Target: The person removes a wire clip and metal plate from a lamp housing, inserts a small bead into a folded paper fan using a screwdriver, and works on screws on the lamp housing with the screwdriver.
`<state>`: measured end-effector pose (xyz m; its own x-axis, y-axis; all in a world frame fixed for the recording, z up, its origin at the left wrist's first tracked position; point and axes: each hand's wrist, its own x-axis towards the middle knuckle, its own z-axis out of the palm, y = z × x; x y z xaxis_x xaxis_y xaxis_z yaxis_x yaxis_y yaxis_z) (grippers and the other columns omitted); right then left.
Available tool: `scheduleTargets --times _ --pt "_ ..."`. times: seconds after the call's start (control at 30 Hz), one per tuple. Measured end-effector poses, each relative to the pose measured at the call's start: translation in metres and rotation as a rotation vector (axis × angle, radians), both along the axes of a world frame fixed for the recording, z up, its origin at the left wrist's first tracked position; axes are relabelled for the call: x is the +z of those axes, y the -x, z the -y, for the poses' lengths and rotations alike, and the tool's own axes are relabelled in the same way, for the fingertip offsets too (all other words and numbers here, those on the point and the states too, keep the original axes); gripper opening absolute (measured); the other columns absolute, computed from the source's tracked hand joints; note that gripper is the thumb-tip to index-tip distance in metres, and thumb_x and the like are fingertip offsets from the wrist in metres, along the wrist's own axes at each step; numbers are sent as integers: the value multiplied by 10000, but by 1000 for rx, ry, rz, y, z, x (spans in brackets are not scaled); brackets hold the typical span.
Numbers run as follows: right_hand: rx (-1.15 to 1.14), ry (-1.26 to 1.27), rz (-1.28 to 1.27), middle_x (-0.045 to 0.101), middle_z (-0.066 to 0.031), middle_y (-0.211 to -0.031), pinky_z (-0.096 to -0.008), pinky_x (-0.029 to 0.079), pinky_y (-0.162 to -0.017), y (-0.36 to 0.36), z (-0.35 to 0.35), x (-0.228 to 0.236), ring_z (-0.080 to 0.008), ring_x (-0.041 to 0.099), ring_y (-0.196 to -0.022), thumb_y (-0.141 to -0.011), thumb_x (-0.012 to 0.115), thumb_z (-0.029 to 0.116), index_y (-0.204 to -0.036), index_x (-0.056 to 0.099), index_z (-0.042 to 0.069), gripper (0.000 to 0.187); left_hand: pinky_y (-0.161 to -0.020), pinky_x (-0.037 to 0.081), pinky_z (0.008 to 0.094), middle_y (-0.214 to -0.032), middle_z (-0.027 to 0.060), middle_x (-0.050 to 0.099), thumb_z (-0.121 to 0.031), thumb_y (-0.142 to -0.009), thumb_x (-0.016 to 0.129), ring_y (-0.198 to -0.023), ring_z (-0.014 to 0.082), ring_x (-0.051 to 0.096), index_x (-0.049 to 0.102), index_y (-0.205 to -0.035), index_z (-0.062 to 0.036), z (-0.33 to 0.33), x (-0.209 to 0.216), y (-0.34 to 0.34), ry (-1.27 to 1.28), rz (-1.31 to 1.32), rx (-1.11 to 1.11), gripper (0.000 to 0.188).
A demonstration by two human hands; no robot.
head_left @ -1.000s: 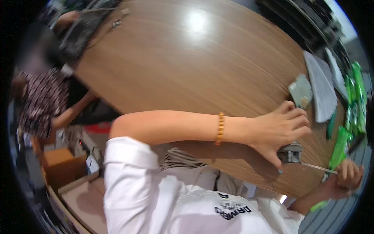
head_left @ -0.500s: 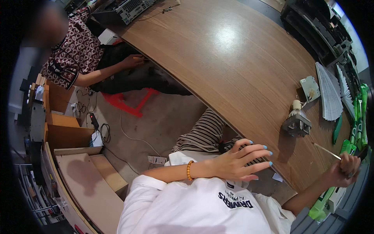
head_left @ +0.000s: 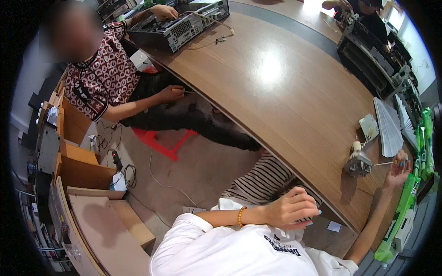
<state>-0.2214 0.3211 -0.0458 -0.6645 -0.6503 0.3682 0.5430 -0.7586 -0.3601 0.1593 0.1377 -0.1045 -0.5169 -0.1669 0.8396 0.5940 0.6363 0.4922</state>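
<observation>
My right hand (head_left: pixel 398 171) grips a thin screwdriver (head_left: pixel 383 163) at the table's right side, its shaft pointing left and its tip at a small grey metal-framed part with a cream cylinder on top (head_left: pixel 357 164). Most of the handle is hidden in my fingers. Whether the tip touches the part, I cannot tell. Over my lap, beside the table edge, my left hand (head_left: pixel 290 209) is loosely closed, its fingers curled and nothing visible in them. Just behind the metal part lies a small pale plate (head_left: pixel 369 128).
Pleated grey-white sheets (head_left: pixel 389 129) and green packets (head_left: pixel 427 138) line the right side of the wooden table (head_left: pixel 285 106). A dark machine (head_left: pixel 368 60) stands far right. At the far left, a co-worker (head_left: pixel 110 78) sits by an opened computer case (head_left: pixel 182 27). Cables lie on the floor (head_left: pixel 175 175).
My right hand has moved up and forward, bringing the screwdriver tip to the metal part. My left hand's spread fingers have curled in. The view has shifted, showing more of the far table.
</observation>
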Motion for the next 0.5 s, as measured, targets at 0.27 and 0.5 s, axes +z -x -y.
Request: scheduleTargets --times 0.27,0.5 --pt "-87 33 45 242 -42 -783 -308 250 -639 5 -19 5 -163 258 -695 -737 468 6 -787 303 53 179 -726 416 337 -798 37 621 -81 -686 693 -770 179 598 608 -911 -60 44 42 43 208 -78 -19 241" --pt "-277 38 27 262 -30 -727 -278 263 -593 -46 12 42 -144 286 -663 -791 521 91 -739 358 45 177 -850 415 382 -1071 94 551 -324 -643 783 -1006 248 513 554 -1067 -63 99 93 128 366 265 -213 548"
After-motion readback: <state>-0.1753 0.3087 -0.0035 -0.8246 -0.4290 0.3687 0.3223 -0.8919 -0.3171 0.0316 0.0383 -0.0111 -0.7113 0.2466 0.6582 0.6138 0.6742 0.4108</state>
